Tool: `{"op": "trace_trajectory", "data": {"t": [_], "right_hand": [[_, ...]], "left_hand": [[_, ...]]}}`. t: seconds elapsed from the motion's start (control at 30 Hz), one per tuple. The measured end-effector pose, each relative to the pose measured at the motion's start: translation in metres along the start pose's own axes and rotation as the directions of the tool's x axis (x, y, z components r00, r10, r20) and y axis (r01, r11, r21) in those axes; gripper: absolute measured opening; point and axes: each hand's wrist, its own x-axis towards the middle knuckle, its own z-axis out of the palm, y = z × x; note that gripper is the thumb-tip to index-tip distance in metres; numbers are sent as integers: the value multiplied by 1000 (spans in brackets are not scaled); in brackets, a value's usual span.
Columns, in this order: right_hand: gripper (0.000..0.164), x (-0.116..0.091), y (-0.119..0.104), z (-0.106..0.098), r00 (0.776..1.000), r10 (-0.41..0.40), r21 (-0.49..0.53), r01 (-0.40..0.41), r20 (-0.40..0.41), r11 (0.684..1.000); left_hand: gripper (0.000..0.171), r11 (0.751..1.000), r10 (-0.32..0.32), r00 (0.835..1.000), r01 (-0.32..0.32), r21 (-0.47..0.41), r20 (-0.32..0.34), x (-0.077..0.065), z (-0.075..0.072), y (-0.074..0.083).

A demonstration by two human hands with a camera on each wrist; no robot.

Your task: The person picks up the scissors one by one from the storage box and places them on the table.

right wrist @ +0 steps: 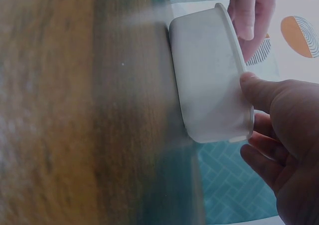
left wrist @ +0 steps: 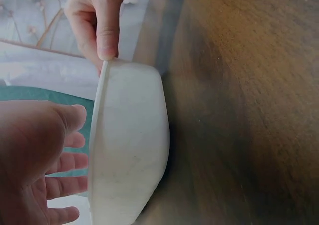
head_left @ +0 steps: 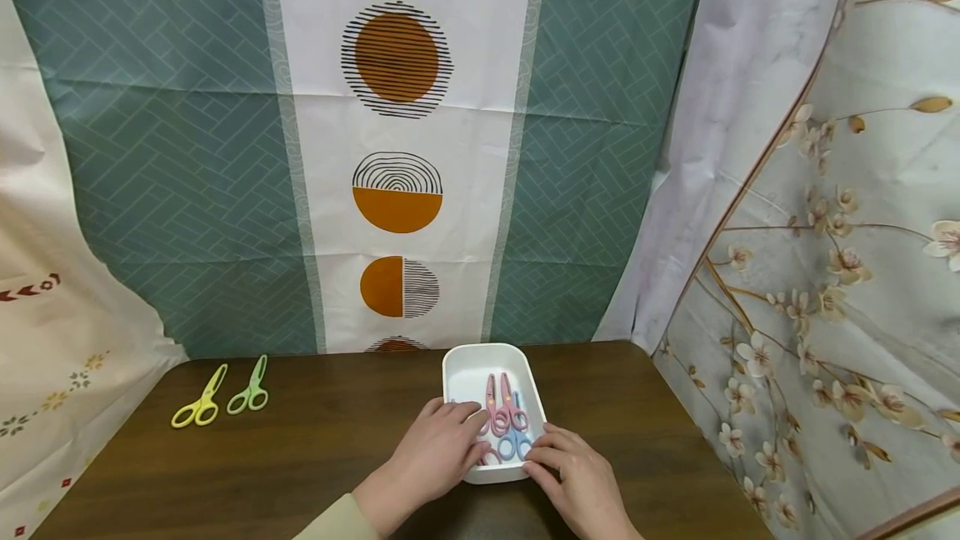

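A white plastic tray [head_left: 467,375] stands on the dark wooden table, holding several small pairs of scissors, among them pink scissors [head_left: 507,394] and blue scissors [head_left: 514,442]. Over the tray's left side reaches my left hand [head_left: 438,450], its fingers above the scissors and partly hiding them. The left wrist view shows those fingers spread apart, with nothing between them. At the tray's right front corner my right hand [head_left: 576,473] pinches the rim, the thumb [right wrist: 254,88] pressed on it from outside.
Yellow scissors [head_left: 213,383] and green scissors [head_left: 257,373] lie at the far left of the table [head_left: 337,407]. Patterned curtains [head_left: 585,190] hang behind the far edge, with floral cloth [head_left: 825,290] along the right side.
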Motion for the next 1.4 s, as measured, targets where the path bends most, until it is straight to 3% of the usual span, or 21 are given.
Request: {"op": "trace_trajectory", "data": {"t": [0.27,0.47,0.7,0.93,1.4], "right_hand": [[6,2,-1,-1,1000,15,17,-16,22,1000],[6,3,-1,-2,999,28,13,-29,33,999],[7,2,-1,-3,999,28,26,-29,29,999],[7,1,0,0,1000,3,7,-3,0,1000],[6,2,-2,-2,999,24,11,-25,31,1000]], "left_hand": [[36,999,42,999,-42,20,-15,9,8,-2],[38,1000,9,996,-11,11,93,18,13,-4],[41,998,-6,980,-6,59,198,31,10,-1],[47,990,-59,947,15,138,317,42,9,3],[36,992,-81,918,38,117,389,51,11,3]]}}
